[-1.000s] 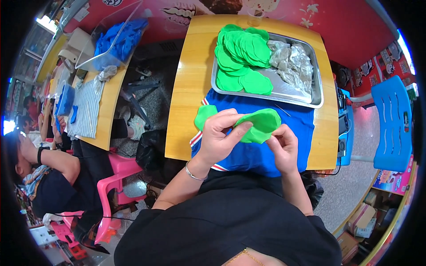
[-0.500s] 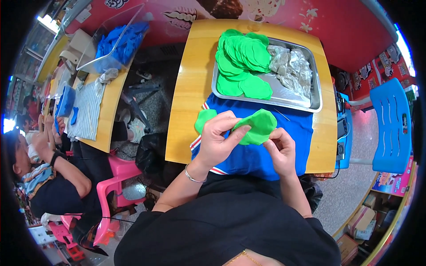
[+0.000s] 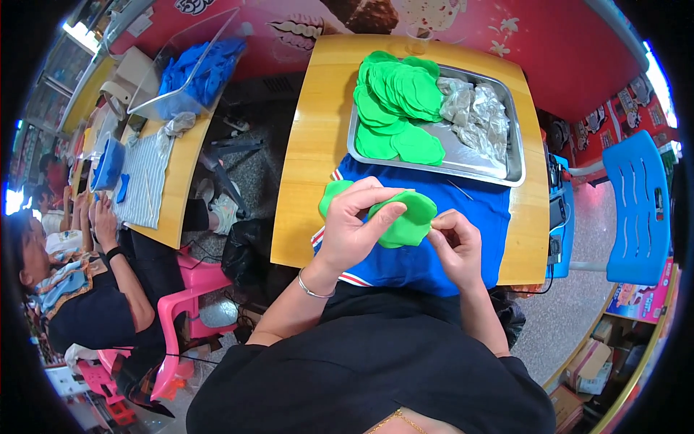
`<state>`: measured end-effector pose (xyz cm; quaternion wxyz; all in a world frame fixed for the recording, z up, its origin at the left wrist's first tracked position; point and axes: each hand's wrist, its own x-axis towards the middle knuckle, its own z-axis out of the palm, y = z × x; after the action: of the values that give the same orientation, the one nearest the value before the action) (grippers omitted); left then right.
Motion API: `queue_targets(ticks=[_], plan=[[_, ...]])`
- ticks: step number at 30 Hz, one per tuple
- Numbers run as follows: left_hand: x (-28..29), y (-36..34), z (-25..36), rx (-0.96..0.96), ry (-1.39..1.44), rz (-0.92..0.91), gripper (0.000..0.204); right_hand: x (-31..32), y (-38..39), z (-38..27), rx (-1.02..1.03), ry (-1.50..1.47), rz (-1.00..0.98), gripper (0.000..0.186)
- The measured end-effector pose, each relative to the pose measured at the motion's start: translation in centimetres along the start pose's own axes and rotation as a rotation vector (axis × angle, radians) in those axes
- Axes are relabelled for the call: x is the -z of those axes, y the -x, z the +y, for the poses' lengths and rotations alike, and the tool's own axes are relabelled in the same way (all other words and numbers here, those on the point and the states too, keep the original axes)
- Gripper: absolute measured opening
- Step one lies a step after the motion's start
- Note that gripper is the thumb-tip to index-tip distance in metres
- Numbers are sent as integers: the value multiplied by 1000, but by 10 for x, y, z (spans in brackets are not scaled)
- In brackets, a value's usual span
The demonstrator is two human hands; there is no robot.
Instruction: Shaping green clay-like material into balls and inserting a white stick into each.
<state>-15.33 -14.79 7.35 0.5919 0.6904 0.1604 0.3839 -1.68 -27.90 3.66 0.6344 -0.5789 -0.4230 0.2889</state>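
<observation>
My left hand (image 3: 354, 228) grips a thin, floppy, bright green round piece (image 3: 412, 220) between thumb and fingers. At its right edge, the closed thumb and fingers of my right hand (image 3: 460, 249) pinch the rim. Both hands are above a blue cloth (image 3: 412, 275) with striped edging, spread on the wooden table. Partly hidden behind my left hand lies another green piece (image 3: 332, 194). Beyond the cloth, a metal tray (image 3: 470, 174) holds a heap of similar green pieces (image 3: 405, 90) and crumpled clear plastic bags (image 3: 483, 119). A thin stick-like item (image 3: 460, 189) rests near the tray.
At a second table on the left, a person (image 3: 94, 289) works beside a clear bin of blue pieces (image 3: 195, 72) and a striped cloth (image 3: 144, 181). A pink chair (image 3: 170, 333) stands there. Blue chairs (image 3: 636, 210) are to the right. A clear cup (image 3: 418, 40) stands at the table's far edge.
The held green piece has shifted slightly left and toward me, and turned flatter to view. My right hand stays at its edge. The other person's hands have lowered.
</observation>
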Motion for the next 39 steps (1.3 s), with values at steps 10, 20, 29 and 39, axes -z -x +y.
queue_targets(ticks=[10, 20, 29, 39], plan=[[3, 1, -6, -69, 40, -25, 15, -7, 1, -3, -166, -324, -47, 6], [3, -6, -7, -45, 111, -43, 18, -9, 2, -6, -77, -41, -4, 5], [-5, 3, -20, 59, 276, 179, 23, -10, 6, 0, -216, -417, 50, 5], [4, -4, -12, -82, 35, 37, 20, -13, 0, -7, -95, -84, 1, 7]])
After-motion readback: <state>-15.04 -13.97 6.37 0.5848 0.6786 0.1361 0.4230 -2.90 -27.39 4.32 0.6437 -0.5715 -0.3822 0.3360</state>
